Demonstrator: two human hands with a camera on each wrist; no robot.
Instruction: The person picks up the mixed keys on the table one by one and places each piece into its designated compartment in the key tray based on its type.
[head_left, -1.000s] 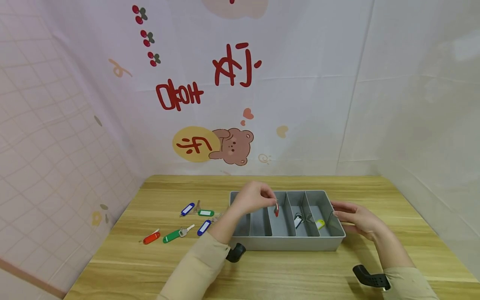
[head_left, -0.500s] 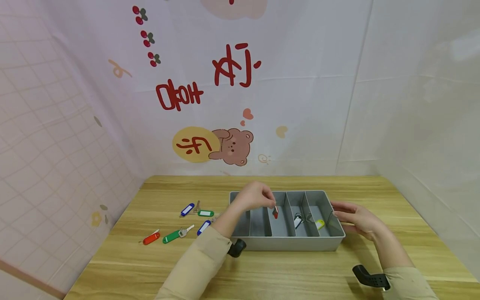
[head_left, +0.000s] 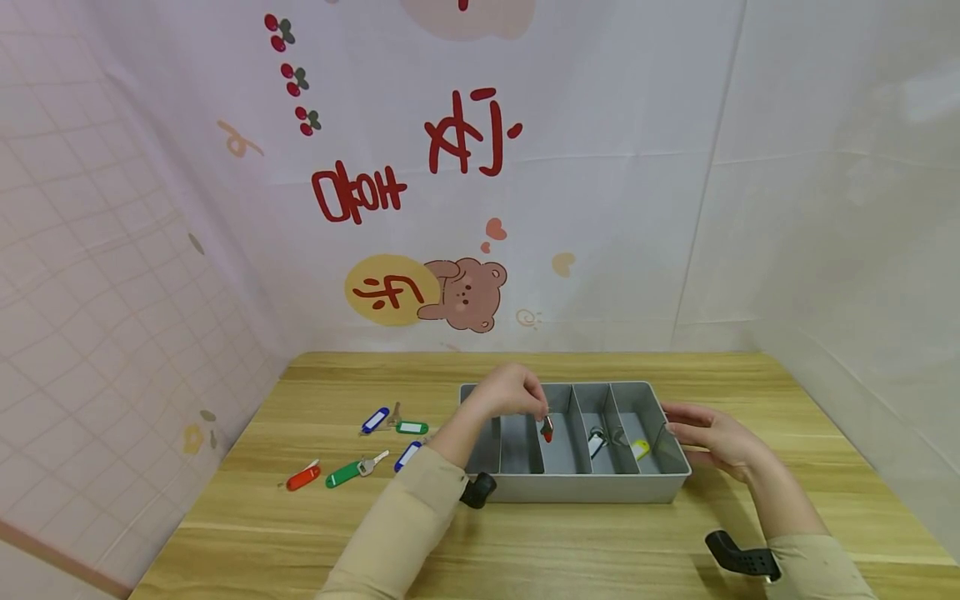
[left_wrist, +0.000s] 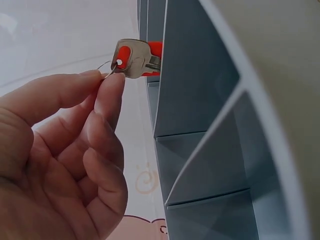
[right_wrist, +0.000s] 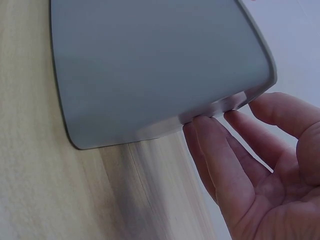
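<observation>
My left hand [head_left: 508,393] hangs over the grey divided box [head_left: 573,488], around its middle compartment. Thumb and forefinger pinch the thin ring of a key [left_wrist: 134,58] with a red key tag [left_wrist: 155,49] behind it; both dangle below the fingertips. At the box's right end, my right hand [head_left: 722,440] touches the outer wall with extended fingers, as the right wrist view also shows. Inside the box, a key tag with a white label [head_left: 596,442] lies in the second compartment from the right. A yellow key tag [head_left: 640,448] lies close to the right-hand divider.
Left of the box, several tagged keys lie on the wooden table [head_left: 247,533]: a red tag [head_left: 303,477], a green tag [head_left: 343,474], a blue tag [head_left: 375,419], another green tag [head_left: 411,427] and another blue tag [head_left: 407,456]. A printed cloth [head_left: 600,208] hangs behind.
My left hand has shifted slightly left, and the key with the red tag hangs a little lower over the box. The right hand keeps its place at the box's end.
</observation>
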